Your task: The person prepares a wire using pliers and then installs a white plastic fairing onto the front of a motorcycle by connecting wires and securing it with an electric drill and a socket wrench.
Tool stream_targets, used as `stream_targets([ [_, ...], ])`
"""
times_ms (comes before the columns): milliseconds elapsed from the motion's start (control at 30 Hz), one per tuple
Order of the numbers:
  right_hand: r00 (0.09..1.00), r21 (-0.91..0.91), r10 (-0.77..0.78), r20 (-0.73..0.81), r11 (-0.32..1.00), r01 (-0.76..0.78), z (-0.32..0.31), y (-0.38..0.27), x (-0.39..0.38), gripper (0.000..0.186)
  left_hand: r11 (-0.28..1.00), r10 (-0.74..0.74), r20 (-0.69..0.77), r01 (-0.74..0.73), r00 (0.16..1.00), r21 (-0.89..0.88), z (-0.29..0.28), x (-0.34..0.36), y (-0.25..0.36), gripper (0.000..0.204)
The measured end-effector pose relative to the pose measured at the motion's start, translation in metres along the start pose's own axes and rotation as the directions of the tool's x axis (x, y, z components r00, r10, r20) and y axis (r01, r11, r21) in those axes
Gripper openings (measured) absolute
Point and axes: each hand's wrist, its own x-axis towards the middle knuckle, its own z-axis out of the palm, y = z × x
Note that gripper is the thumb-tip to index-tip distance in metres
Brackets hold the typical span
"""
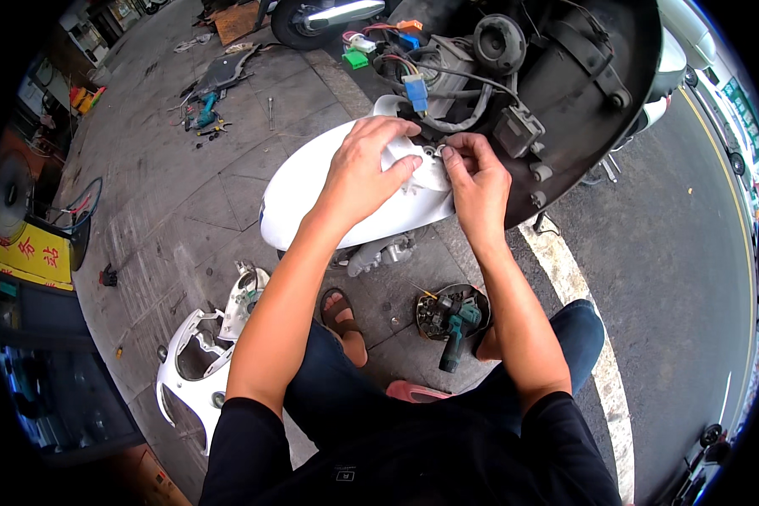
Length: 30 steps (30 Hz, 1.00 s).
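Observation:
My left hand (373,169) rests on a white scooter body panel (299,190), fingers bent over its raised inner part and thumb against it. My right hand (476,177) is at the panel's right end, thumb and index finger closed by small holes; whatever they hold is too small to make out. Just beyond my hands are a dark plastic inner body (582,135), a round horn (499,42), wires with a blue connector (416,91) and a green connector (356,59). A metal part (379,253) shows under the white panel.
A drill (454,337) lies on a bowl of small parts between my feet. White panels (190,363) lie at lower left. Another drill (207,116), pliers and a dark panel (228,67) are on the pavement. A yellow sign (25,253) stands left; a road (683,278) runs along the right.

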Motion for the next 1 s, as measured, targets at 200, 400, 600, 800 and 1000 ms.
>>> stream_targets([
  [200, 1.000, 0.003, 0.005, -0.010, 1.000, -0.005, 0.011, 0.003, 0.006, 0.012, 0.990, 0.074, 0.073, -0.082, 0.995, 0.115, 0.008, 0.009, -0.004, 0.045],
  [400, 0.998, -0.065, -0.064, 0.027, 0.996, 0.066, 0.004, 0.000, 0.006, 0.009, 0.989, 0.032, 0.114, -0.048, 0.993, 0.139, 0.008, 0.011, -0.002, 0.037],
  [600, 0.994, -0.043, -0.098, 0.046, 0.994, 0.100, 0.004, 0.000, 0.005, 0.010, 0.986, 0.039, 0.086, -0.053, 0.996, 0.157, 0.011, 0.009, -0.003, 0.034],
  [800, 0.964, -0.129, -0.266, 0.007, 0.956, 0.264, 0.009, 0.007, 0.008, 0.012, 0.992, -0.011, 0.016, 0.009, 1.000, 0.128, 0.017, 0.015, -0.004, 0.029],
  [1000, 0.943, -0.161, -0.333, 0.011, 0.930, 0.331, 0.011, 0.012, 0.012, 0.011, 0.986, -0.055, -0.069, 0.065, 0.996, 0.155, 0.027, 0.022, -0.006, 0.029],
])
